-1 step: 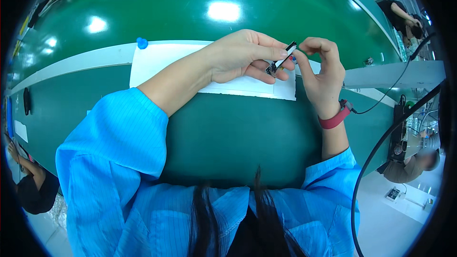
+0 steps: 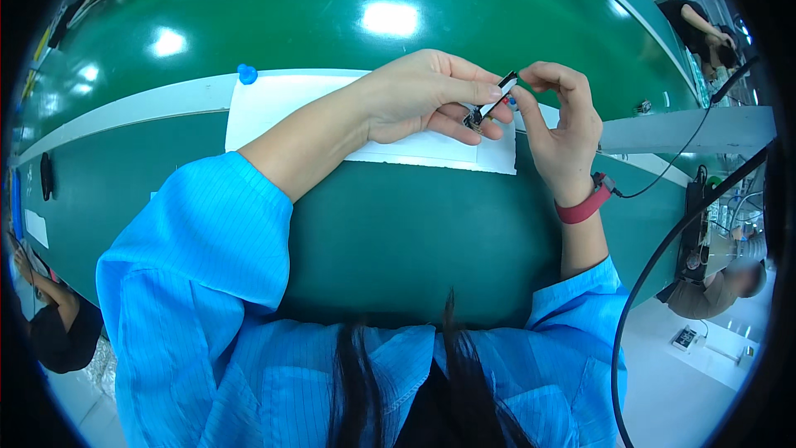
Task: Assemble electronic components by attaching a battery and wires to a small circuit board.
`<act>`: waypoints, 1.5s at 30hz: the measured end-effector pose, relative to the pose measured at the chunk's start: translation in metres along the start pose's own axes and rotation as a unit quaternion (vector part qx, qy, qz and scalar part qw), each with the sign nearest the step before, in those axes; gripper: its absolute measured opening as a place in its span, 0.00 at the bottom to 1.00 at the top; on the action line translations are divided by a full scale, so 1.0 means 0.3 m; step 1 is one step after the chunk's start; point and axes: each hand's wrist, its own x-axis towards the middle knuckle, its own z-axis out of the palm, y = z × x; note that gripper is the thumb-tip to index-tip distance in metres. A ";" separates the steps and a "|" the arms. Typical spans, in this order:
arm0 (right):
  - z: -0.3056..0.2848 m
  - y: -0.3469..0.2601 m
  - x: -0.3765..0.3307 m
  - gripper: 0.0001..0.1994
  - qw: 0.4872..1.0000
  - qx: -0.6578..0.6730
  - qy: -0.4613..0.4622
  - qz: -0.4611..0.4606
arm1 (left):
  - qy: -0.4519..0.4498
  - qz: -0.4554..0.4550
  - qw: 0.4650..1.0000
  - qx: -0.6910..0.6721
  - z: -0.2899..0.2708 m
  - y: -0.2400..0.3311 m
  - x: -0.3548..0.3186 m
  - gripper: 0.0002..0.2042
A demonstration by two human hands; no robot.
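Observation:
My left hand [image 2: 419, 99] pinches a small narrow module [image 2: 495, 102], black and white, between thumb and fingers. The module is tilted, and dark, board-like parts show at its lower end. Tiny red, blue and yellow bits appear beside it; what they are is too small to tell. At the module's right side is my right hand [image 2: 565, 129], its thumb tip at or very near the module and its curled forefinger apart from the thumb. Whether that thumb touches it I cannot tell. Beneath both hands lies a white sheet [image 2: 286, 108].
A blue knob-like piece [image 2: 247, 75] sits at the sheet's far left corner. A red wrist strap [image 2: 583, 206] with a thin cord circles my right wrist. A thick black cable [image 2: 663, 253] arcs down the right side. Other people are at the far edges.

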 end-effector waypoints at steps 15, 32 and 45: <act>0.044 0.028 0.012 0.11 0.997 0.049 0.046 0.027 | -0.018 0.024 1.000 -0.001 -0.034 -0.008 0.006 0.14; -0.064 0.189 0.020 0.19 0.983 -0.142 0.051 0.109 | -0.085 0.053 0.994 -0.047 -0.028 -0.008 -0.002 0.18; -0.079 -0.003 0.042 0.22 0.828 0.455 -0.098 0.311 | -0.084 0.045 0.992 -0.082 -0.070 0.000 0.010 0.15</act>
